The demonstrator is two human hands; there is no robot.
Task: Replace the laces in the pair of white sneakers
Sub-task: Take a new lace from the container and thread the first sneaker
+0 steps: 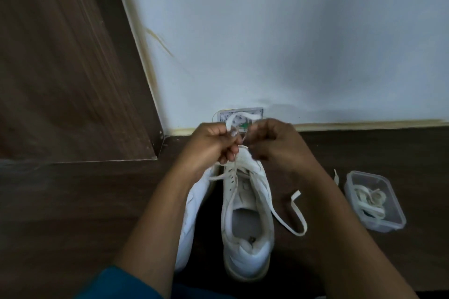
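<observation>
Print on wall plate was too blurred to read | left hand and right hand were both curled, pinching one white lace above the toe of the upright sneaker | 2 white sneakers stood side by side on desk, second sneaker tipped sideways | 1 clear container held coiled laces

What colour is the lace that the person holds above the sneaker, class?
Off-white. The lace shows best in the head view, the only view here.
</observation>
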